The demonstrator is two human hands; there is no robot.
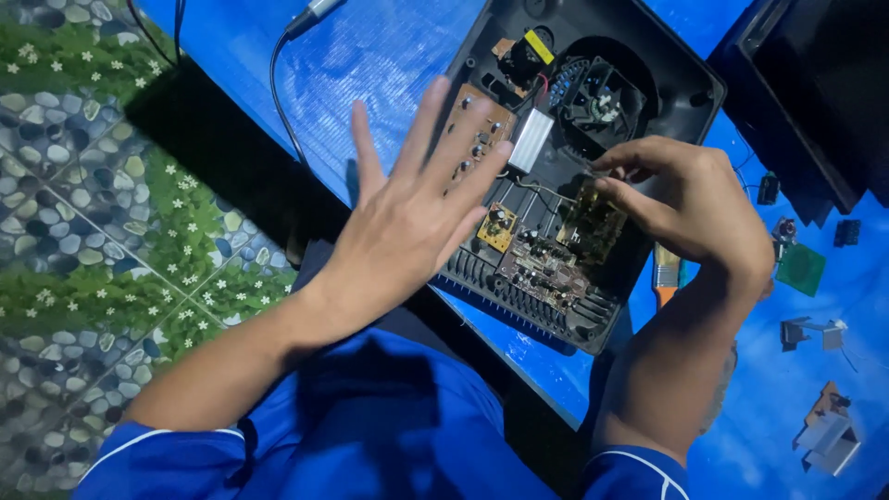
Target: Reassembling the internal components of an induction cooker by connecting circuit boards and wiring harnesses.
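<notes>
We see the left hand (417, 218) spread wide, fingers splayed, palm down, hovering over the left part of an opened black appliance casing (685, 102); it grips nothing. Whether its fingertips touch the brown control board (474, 125) beneath them, we cannot tell.

The right hand (690, 204) is narrowed to a pinch, thumb and forefinger closed on a thin wire (593, 171) just above the main circuit board (546, 264). That board lies in the near half of the casing, crowded with small components and a yellowish part (593, 222) just under the pinching fingers.

Further inside the casing: a round cooling fan (600, 97) in the far half, a silver heat sink (532, 139) beside it, a small yellow-topped transformer (530, 51) at the far left corner. The casing rests on a blue table cover (370, 56), lying at an angle, with one end reaching the table's near edge.

A black cable (282, 102) trails across the cover toward the far edge. At the right side of the cover we note an orange-handled brush (665, 273) partly under the right wrist, a small green board (800, 268), and loose metal brackets (829, 435) toward the near right corner. A dark flat panel (815, 83) sits at the far right corner.

Blue sleeves (370, 417) show at the bottom; patterned pebble flooring (83, 213) lies left of the table.
</notes>
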